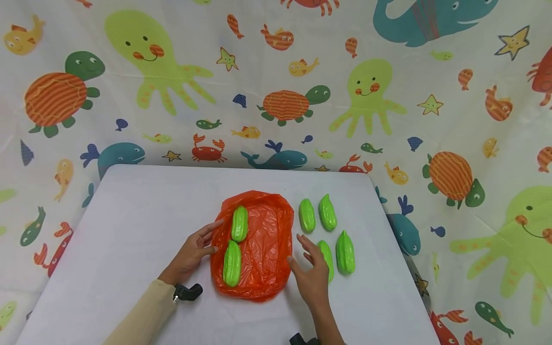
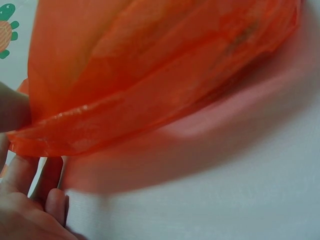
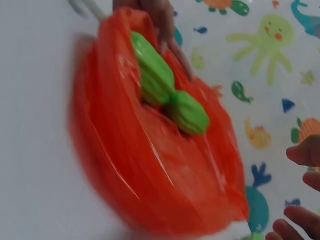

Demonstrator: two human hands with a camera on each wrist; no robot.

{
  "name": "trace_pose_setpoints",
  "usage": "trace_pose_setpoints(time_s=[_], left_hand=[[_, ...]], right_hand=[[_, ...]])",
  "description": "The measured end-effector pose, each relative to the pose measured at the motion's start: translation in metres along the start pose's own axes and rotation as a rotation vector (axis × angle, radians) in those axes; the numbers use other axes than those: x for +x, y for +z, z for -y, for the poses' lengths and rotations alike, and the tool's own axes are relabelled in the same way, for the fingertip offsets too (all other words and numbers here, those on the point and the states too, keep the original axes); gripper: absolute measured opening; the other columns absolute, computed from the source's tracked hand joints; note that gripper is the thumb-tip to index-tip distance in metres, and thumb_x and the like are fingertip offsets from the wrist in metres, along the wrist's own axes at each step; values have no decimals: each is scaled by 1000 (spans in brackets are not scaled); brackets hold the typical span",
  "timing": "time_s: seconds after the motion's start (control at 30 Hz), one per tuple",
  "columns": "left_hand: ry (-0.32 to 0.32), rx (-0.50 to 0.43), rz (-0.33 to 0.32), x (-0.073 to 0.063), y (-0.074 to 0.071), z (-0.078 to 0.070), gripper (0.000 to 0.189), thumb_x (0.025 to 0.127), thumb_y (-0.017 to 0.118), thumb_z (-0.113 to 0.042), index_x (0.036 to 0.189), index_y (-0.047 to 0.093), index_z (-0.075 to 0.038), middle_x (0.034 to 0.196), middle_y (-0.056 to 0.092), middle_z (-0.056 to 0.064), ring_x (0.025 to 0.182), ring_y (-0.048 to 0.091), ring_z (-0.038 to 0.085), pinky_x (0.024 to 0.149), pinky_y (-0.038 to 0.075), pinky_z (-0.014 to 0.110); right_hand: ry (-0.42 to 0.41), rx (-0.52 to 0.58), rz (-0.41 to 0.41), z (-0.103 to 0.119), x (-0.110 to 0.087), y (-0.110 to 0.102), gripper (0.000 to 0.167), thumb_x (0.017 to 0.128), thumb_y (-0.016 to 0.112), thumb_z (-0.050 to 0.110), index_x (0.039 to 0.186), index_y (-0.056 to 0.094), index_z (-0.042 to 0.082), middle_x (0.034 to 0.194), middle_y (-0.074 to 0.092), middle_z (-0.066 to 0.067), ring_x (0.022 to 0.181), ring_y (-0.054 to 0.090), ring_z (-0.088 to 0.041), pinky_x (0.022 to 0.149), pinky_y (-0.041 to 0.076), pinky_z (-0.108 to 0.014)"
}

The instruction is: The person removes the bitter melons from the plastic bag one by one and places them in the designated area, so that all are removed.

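Note:
A red plastic bag lies spread with its mouth rolled wide. Inside it, along the left side, are two glossy green ridged gourd-like vegetables, an upper one and a lower one. My left hand pinches the bag's left edge between thumb and fingers; in the left wrist view the film passes between the thumb and the fingers. Off the bag's right edge, my right hand has its fingers spread around nothing. It partly covers one green vegetable on the table.
Three more green vegetables lie right of the bag: two at the back and one nearer. They rest on a white table. Behind it hangs a curtain printed with sea animals.

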State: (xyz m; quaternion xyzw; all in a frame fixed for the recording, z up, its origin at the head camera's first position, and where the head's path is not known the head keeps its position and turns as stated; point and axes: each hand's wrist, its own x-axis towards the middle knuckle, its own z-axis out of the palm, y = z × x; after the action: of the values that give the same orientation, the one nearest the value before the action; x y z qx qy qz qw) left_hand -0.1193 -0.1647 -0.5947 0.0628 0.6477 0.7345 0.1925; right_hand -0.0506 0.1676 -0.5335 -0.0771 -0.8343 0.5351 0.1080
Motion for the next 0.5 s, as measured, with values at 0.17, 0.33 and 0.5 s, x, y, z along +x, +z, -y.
trace_pose_setpoints(time_s=[0.17, 0.33, 0.5], left_hand=[[0, -4, 0, 0, -1, 0, 76, 98, 66, 1, 166, 35, -13, 173, 31, 20, 139, 51, -4, 107, 51, 16], [-16, 7, -16, 0, -1, -1, 76, 98, 66, 1, 166, 37, -15, 174, 32, 17, 139, 51, -6, 107, 50, 14], [-17, 8, -14, 0, -1, 0, 75, 98, 66, 0, 166, 36, -14, 174, 32, 16, 142, 49, -1, 107, 50, 15]], right_hand=[[-19, 15, 73, 6, -13, 25, 62, 89, 83, 7, 145, 66, 29, 151, 63, -1, 143, 57, -26, 111, 53, -59], [-7, 36, 184, 10, -23, 46, 62, 91, 81, 10, 147, 63, 32, 154, 60, -1, 144, 55, -26, 114, 51, -57], [5, 29, 291, 12, -31, 66, 63, 92, 80, 11, 150, 61, 27, 153, 60, 4, 143, 56, -24, 114, 53, -52]])
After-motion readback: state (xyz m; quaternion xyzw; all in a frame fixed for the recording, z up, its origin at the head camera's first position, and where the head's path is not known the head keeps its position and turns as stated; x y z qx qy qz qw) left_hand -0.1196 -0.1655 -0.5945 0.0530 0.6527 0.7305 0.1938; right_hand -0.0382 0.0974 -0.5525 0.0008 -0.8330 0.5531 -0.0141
